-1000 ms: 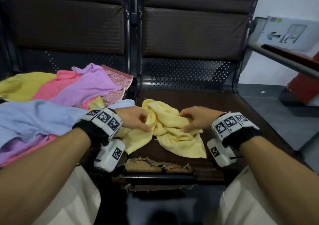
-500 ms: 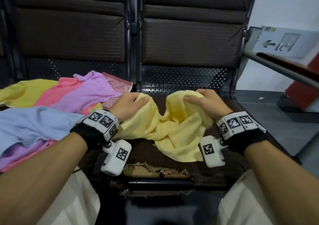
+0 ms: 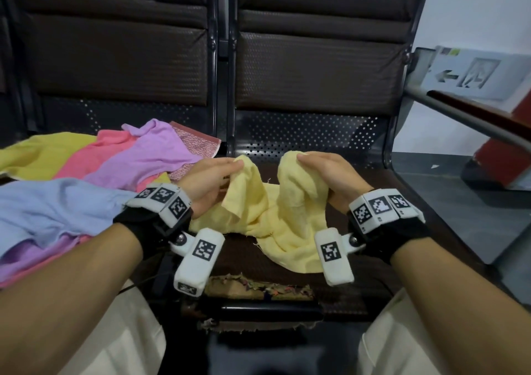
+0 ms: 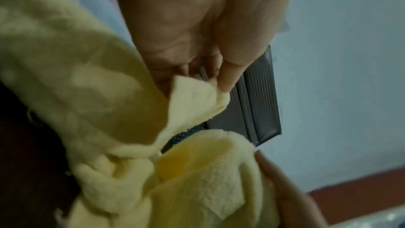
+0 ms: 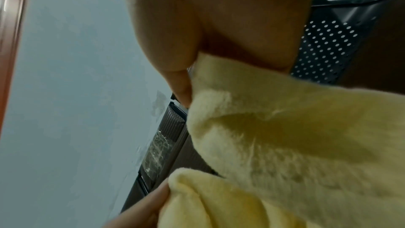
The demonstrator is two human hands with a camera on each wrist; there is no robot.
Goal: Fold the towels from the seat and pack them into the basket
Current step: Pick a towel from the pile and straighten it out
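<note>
A pale yellow towel (image 3: pixel 275 216) hangs crumpled between both hands above the dark brown seat (image 3: pixel 238 254). My left hand (image 3: pixel 212 179) pinches one upper corner of it; the left wrist view shows thumb and fingers closed on that corner of the yellow towel (image 4: pixel 192 96). My right hand (image 3: pixel 324 173) pinches the other upper edge, and the right wrist view shows its thumb pressed into the yellow towel (image 5: pixel 285 136). The towel's lower part still lies on the seat. No basket is in view.
On the left seat lies a pile of towels: light blue (image 3: pixel 57 210), purple (image 3: pixel 149 156), pink (image 3: pixel 97 159), yellow-green (image 3: pixel 43 153) and a patterned pink one (image 3: pixel 195 141). The seat's front edge is torn (image 3: pixel 258 288). A metal armrest (image 3: pixel 465 116) runs at the right.
Both hands took hold of the yellow towel on the seat and lifted its upper edge up and away from me. Since half a second ago they have held it raised, nearly still.
</note>
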